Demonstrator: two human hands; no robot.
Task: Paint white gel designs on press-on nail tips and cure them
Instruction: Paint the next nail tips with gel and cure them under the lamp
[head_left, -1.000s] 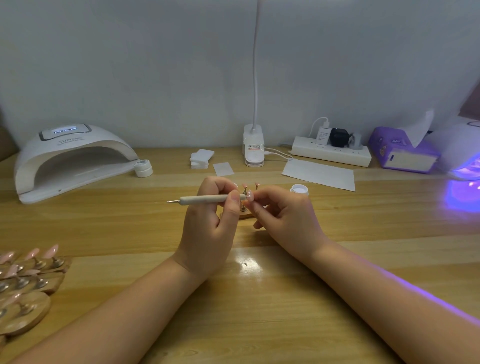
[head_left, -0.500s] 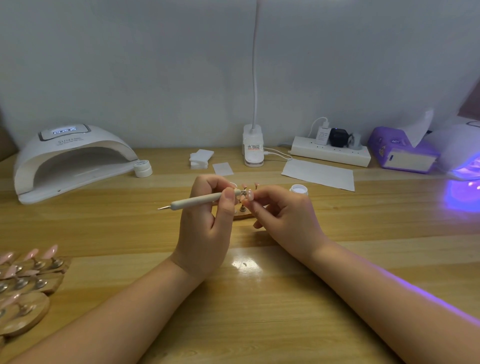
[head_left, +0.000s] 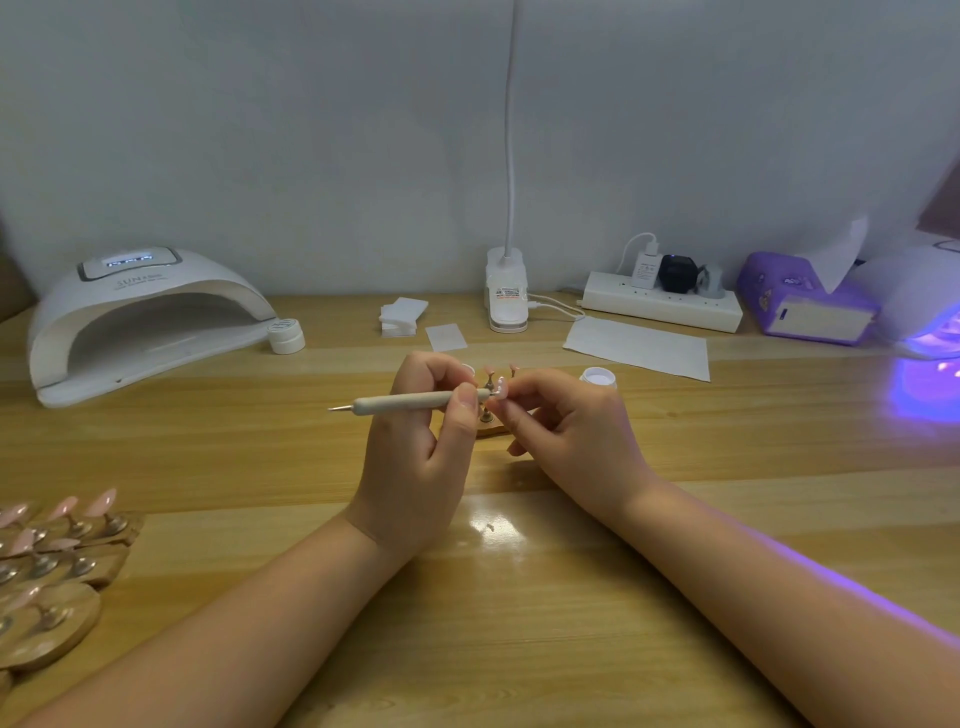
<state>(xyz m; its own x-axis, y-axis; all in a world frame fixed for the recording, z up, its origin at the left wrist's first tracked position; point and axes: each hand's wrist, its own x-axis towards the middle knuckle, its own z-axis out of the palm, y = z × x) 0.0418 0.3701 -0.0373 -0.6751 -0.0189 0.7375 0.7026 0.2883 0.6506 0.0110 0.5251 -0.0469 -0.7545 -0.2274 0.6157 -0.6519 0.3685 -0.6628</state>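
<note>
My left hand (head_left: 415, 467) grips a beige dotting pen (head_left: 405, 402), held nearly level, its free metal tip pointing left. Its working end meets a pink nail tip (head_left: 500, 385) pinched in the fingers of my right hand (head_left: 571, 436). Behind my hands stands a small wooden holder (head_left: 491, 428) with more pink tips on metal stems (head_left: 488, 373). An open white gel pot (head_left: 599, 378) sits just right of my hands. A white curing lamp (head_left: 140, 322) stands at the far left, unlit inside.
Wooden holders with several pink tips (head_left: 57, 551) lie at the left edge. A closed white jar (head_left: 287, 338), wipes (head_left: 402, 317), a paper sheet (head_left: 639, 345), lamp base (head_left: 508, 299), power strip (head_left: 662, 306), purple tissue box (head_left: 810, 306) and a glowing UV lamp (head_left: 930, 332) line the back.
The pen dipped at its left end half a second ago and has come back to nearly level. Both hands stay in place around the nail tip.
</note>
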